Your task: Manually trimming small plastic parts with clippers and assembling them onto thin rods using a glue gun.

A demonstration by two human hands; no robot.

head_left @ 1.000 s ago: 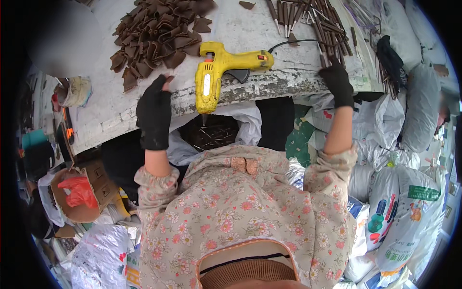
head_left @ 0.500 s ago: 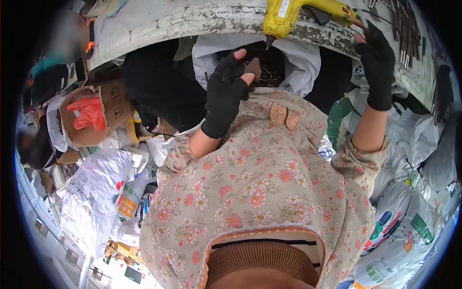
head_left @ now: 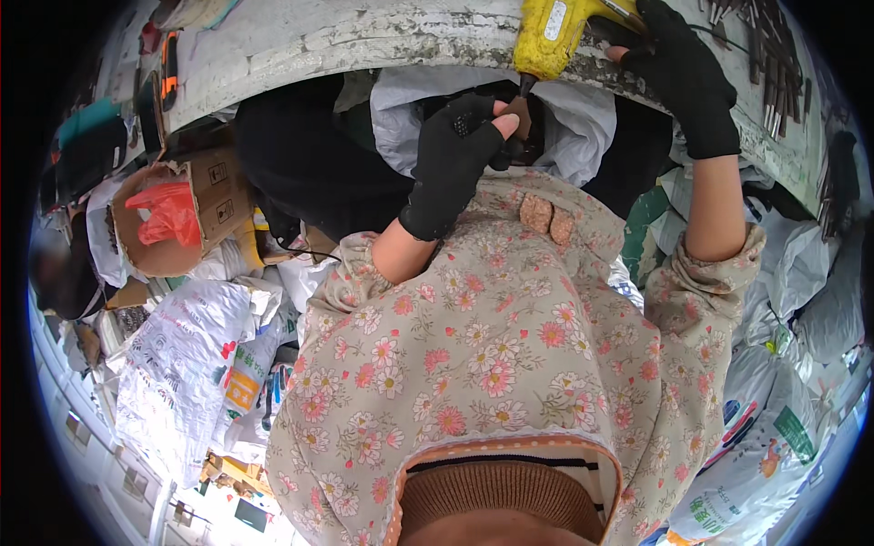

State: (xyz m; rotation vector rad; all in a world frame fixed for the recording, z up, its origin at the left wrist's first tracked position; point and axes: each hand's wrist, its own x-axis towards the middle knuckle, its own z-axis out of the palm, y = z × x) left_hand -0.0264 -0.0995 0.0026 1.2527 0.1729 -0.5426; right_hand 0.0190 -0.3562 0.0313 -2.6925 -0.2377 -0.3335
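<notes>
A small, flat, dark-brown piece [head_left: 520, 116] sits pinched between thumb and fingers of your black-gloved, bare-fingertipped left hand [head_left: 455, 150], directly beneath the dark, cone-shaped nozzle [head_left: 527, 84] of a yellow plastic glue gun [head_left: 549, 41]. The gun's body leans nozzle-down over the worn, white-painted edge of a workbench [head_left: 364, 41]. Nozzle and piece meet closely in this view; whether they touch, you cannot tell from here. The piece's longer axis runs roughly up and down the view, its upper end toward the nozzle, above the open mouth of a white plastic sack [head_left: 583, 118]. Your left hand is the nearer, its forearm angled up and to the right, fingers pointing toward the gun. Your right hand, in a matching black glove [head_left: 687, 82], is apart from it, up and to the right at the gun's handle, forearm nearly upright, thumb below the black trigger [head_left: 604, 31]; how firmly it closes there cannot be told.
</notes>
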